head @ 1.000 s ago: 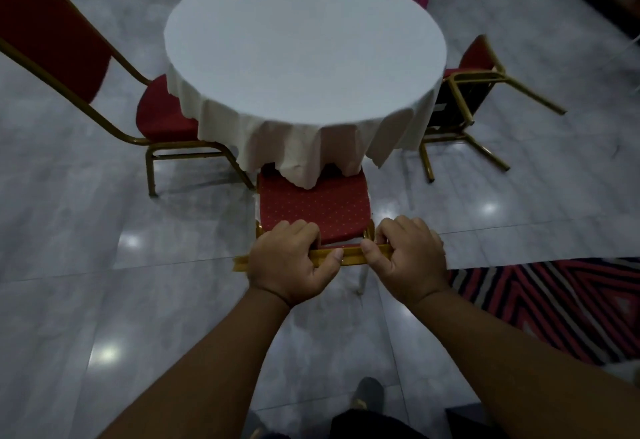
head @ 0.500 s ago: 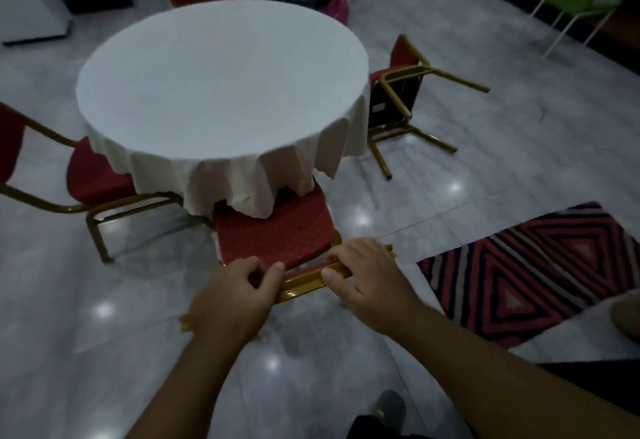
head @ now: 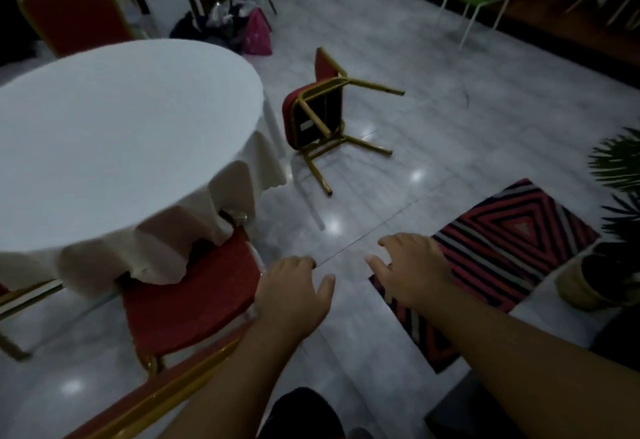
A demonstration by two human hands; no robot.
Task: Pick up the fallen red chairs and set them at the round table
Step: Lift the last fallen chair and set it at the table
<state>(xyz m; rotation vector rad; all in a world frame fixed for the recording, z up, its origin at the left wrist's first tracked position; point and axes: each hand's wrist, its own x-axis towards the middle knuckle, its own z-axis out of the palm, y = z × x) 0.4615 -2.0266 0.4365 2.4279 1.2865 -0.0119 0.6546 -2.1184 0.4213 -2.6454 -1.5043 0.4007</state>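
Left hand [head: 294, 295]: lower centre of frame, fingers spread, holding nothing, just right of the near chair's seat.
Right hand [head: 412, 270]: centre right, fingers spread, empty, over the floor at the rug's edge.
Near red chair [head: 187, 300]: lower left, upright, seat partly under the tablecloth.
Fallen red chair [head: 318, 116]: upper centre, on its side, legs pointing right, just right of the round table [head: 114, 133].
Striped rug [head: 502, 251]: lower right.

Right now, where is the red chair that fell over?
In the head view, the fallen red chair with gold metal legs lies on its side on the grey floor, right of the round white-clothed table.
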